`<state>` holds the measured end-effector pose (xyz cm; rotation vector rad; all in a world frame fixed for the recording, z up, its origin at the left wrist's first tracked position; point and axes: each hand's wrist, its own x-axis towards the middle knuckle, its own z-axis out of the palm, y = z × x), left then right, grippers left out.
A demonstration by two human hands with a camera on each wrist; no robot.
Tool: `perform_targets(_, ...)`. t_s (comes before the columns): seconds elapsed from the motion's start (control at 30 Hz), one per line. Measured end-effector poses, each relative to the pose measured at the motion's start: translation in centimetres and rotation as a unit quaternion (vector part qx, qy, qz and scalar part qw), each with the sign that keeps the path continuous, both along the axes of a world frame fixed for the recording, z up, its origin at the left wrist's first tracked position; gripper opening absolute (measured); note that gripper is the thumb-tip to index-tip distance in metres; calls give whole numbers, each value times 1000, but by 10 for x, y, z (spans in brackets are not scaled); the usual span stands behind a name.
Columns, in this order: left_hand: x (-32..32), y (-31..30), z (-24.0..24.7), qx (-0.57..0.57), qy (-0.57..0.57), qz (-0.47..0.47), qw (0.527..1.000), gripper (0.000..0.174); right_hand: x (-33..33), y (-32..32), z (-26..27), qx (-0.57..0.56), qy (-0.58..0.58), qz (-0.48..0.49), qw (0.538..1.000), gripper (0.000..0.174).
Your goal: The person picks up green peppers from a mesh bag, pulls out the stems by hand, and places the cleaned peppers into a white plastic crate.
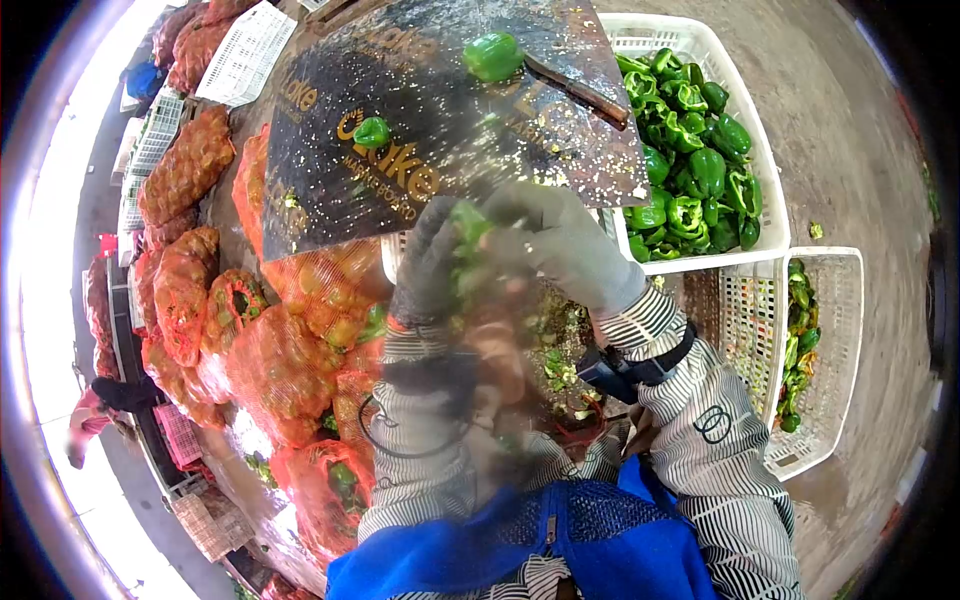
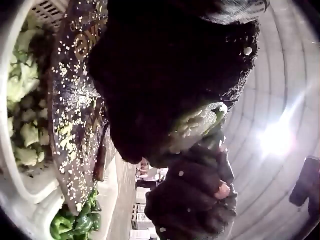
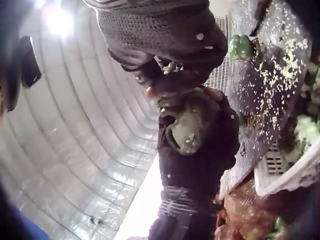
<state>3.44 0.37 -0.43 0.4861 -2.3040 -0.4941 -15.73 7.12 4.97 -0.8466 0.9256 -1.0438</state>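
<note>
Both hands wear dark grey gloves and meet in front of the black board (image 1: pixel 330 170). My left hand (image 1: pixel 425 262) grips an opened green bell pepper (image 3: pixel 187 130), whose pale hollow inside shows in the right wrist view. At the pepper's rim, my right hand (image 1: pixel 570 245) has its fingers curled against it, with pale seed bits (image 3: pixel 171 66) caught between them. Bare fingertips poke out of the right glove. On the board lie a whole green pepper (image 1: pixel 493 57), a smaller green piece (image 1: pixel 371 132) and a knife (image 1: pixel 580 92), among scattered seeds.
A white crate (image 1: pixel 775 215) of cut green peppers stands right of the board, with another crate (image 1: pixel 850 350) of scraps below it. Red mesh sacks (image 1: pixel 280 370) of peppers crowd the left side. Trimmings (image 1: pixel 560 370) lie beneath my hands.
</note>
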Motion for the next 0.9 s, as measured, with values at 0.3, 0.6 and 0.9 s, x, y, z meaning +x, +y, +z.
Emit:
perform_targets(0.3, -5, 20, 8, 329, 63, 98, 937, 26, -9, 0, -28, -253, 379, -138, 879, 32)
perform_targets(0.6, -11, 38, -6, 55, -69, 27, 996, 59, -7, 19, -21, -295, 490, -81, 816, 22)
perform_targets(0.9, -11, 25, -26, 306, 14, 151, 940, 27, -17, 26, -26, -206, 445, -111, 865, 45)
